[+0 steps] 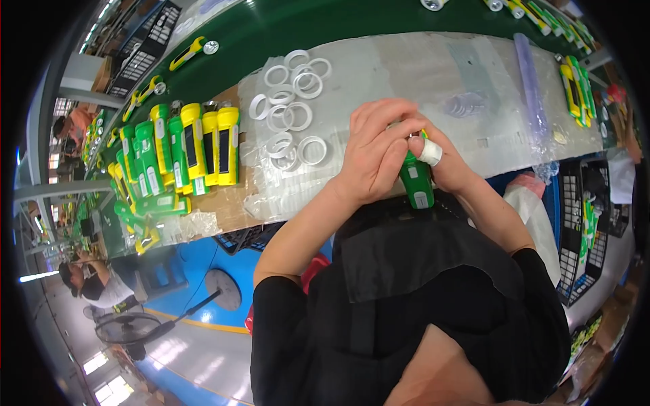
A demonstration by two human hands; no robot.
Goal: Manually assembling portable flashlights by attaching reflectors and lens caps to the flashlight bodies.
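Close in front of my body I hold a green flashlight (417,181) with yellow at its head end. My left hand (376,145) is closed over the head, fingers bent across the top. Wrapped round the other side is my right hand (448,162), with a white wrapping (431,153) on one of its digits. The hands hide the flashlight's head, and its green handle points toward me. To the left of my hands, several white rings (312,150) lie loosely grouped on the plastic-covered worktop (379,74).
Several green and yellow flashlights (193,145) stand bunched at the left; more (577,91) lie at the far right. Clear thin discs (466,104) and a rolled plastic sheet (531,88) lie on the worktop. Black crates (583,230) stand to the right. A fan (128,328) is behind left.
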